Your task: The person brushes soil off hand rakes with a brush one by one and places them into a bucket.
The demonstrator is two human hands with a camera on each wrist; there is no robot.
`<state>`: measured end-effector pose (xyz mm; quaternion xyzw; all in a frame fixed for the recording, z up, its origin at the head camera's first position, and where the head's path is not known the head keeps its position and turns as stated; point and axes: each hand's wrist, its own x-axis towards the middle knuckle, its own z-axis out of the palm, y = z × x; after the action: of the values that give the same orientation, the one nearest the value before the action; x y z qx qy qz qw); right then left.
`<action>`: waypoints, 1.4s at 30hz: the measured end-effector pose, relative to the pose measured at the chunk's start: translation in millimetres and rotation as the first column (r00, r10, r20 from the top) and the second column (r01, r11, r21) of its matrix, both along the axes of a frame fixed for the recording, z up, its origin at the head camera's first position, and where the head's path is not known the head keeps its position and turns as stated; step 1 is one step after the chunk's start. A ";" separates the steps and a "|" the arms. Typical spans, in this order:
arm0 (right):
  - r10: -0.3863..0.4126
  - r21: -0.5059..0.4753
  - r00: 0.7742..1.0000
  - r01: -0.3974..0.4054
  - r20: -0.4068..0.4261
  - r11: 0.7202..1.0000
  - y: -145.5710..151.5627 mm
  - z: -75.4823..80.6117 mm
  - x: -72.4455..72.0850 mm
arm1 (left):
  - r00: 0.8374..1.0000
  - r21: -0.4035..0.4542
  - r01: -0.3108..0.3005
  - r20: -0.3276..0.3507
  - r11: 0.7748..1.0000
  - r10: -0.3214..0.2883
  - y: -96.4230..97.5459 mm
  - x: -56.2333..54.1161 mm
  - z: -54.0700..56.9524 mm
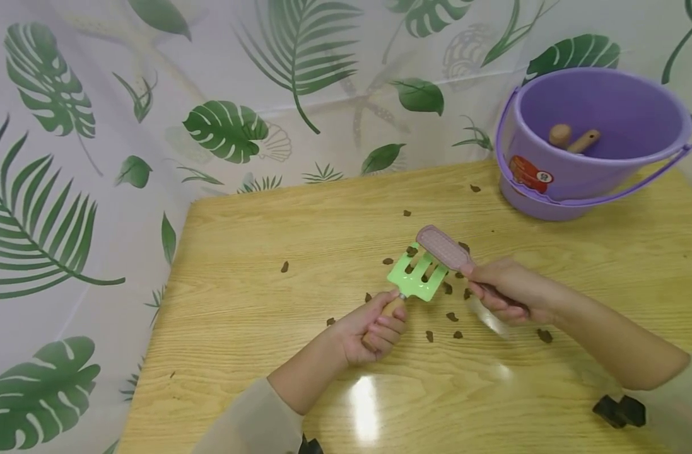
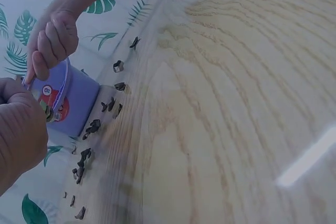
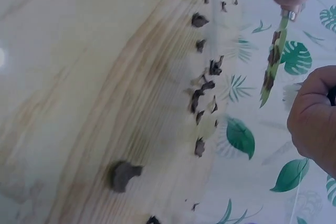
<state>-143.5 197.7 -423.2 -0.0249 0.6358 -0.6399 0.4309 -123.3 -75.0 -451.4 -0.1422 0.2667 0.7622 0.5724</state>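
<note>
My left hand (image 1: 374, 331) grips the wooden handle of a green hand fork (image 1: 416, 274), its tines pointing away over the table. Several dark brown pieces show at the tines, and in the right wrist view some lie against the fork (image 3: 274, 61). With my right hand (image 1: 507, 291) I hold a mauve flat-headed tool (image 1: 443, 247) by its handle. The tool's long, textured head is angled over the tine ends; whether they touch, I cannot tell. Around both tools lie more brown pieces (image 1: 451, 316).
A purple bucket (image 1: 584, 176) stands at the table's back right, with wooden handles (image 1: 584, 142) inside it. Other brown pieces (image 1: 285, 267) are scattered over the wooden table (image 1: 238, 353). A leaf-patterned sheet (image 1: 323, 139) hangs behind and to the left.
</note>
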 end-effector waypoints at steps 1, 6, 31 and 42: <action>0.017 -0.028 1.000 -0.016 0.012 0.999 -2.0 1.7 1.3 | 1.000 -0.001 0.004 -0.003 1.000 -0.004 0.7 0.0 0.0; 0.079 -0.093 0.996 -0.074 0.049 0.993 -12.2 7.4 6.9 | 0.999 0.003 0.033 -0.018 0.999 -0.033 3.6 0.2 -1.7; 0.062 0.089 0.998 -0.062 0.011 0.994 -13.8 -9.9 9.0 | 0.989 0.007 0.136 -0.065 0.991 -0.135 -2.9 9.2 -9.1; -0.074 0.157 0.996 0.081 -0.053 0.984 -7.8 -9.4 -7.5 | 0.976 -0.012 0.163 -0.143 0.987 -0.163 -6.1 5.6 -6.0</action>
<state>-151.0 189.9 -432.5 0.0193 0.6954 -0.6026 0.3912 -117.7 -81.2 -457.4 -0.0645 0.3181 0.7210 0.6122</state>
